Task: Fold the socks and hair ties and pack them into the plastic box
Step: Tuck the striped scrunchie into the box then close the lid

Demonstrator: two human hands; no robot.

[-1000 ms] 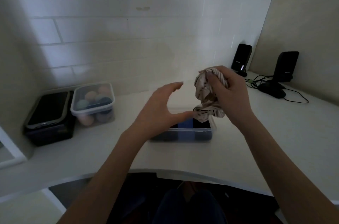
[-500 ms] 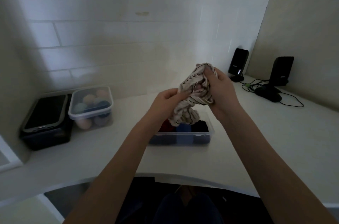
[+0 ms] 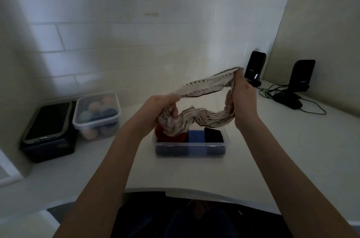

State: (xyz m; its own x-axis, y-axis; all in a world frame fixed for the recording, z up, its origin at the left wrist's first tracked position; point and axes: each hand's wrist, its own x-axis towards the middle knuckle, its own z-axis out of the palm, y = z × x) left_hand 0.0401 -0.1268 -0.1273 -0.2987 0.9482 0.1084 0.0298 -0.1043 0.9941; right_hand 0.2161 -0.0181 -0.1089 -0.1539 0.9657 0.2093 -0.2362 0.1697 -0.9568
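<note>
A cream hair tie with dark stripes [image 3: 202, 89] is stretched into a wide loop in the air above the clear plastic box [image 3: 191, 151]. My left hand [image 3: 161, 107] grips its left end and my right hand [image 3: 242, 97] grips its right end, both shut on the fabric. The box sits on the white desk in front of me, its lid off. Inside it lie a red folded item [image 3: 161, 134], a blue one [image 3: 195, 136] and a black one [image 3: 213, 135], side by side. The loop's lower strand hangs over the red item.
A lidded clear container of coloured balls [image 3: 96, 113] stands at the left by the wall, beside a black box with a phone-like device [image 3: 47, 121] on top. Two black speakers [image 3: 255, 66] [image 3: 301, 78] with cables stand at the back right. The desk's curved front edge [image 3: 194, 195] is near me.
My right hand first held the bunched hair tie alone. My left hand then took hold of it, and the two hands have pulled apart, stretching it into an open loop.
</note>
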